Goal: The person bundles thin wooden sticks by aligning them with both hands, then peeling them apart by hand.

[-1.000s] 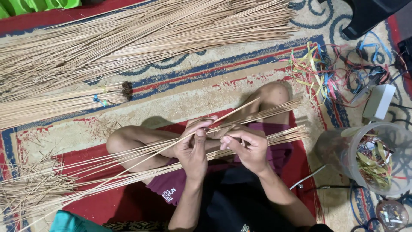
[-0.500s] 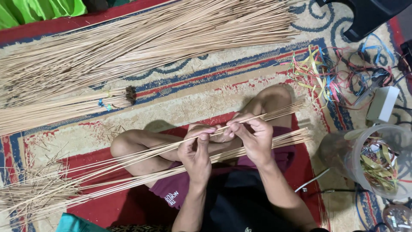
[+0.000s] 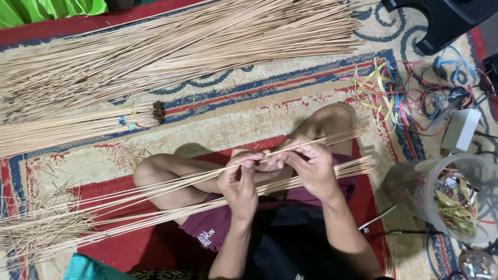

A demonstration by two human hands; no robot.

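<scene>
Fingers of both hands pinch one thin stick [image 3: 311, 143] above the lap. The left hand [image 3: 239, 181] grips it between thumb and forefinger, tips pressed together on the shaft; the right hand [image 3: 311, 168] does the same just beside it, so the two sets of fingertips nearly touch. The stick's long axis runs from lower left to upper right, rising slightly, its free end passing the right knee. The right hand sits nearer that end; the left is nearer the long trailing part. Just under the hands a bundle [image 3: 321, 173] of like sticks lies across the thighs, roughly parallel. Its left end fans out onto the rug [image 3: 249, 122]. Farther off lies a big pile [image 3: 181, 46] of sticks, and at the right stand a clear tub [image 3: 456, 199] and loose coloured strips [image 3: 394, 91].
</scene>
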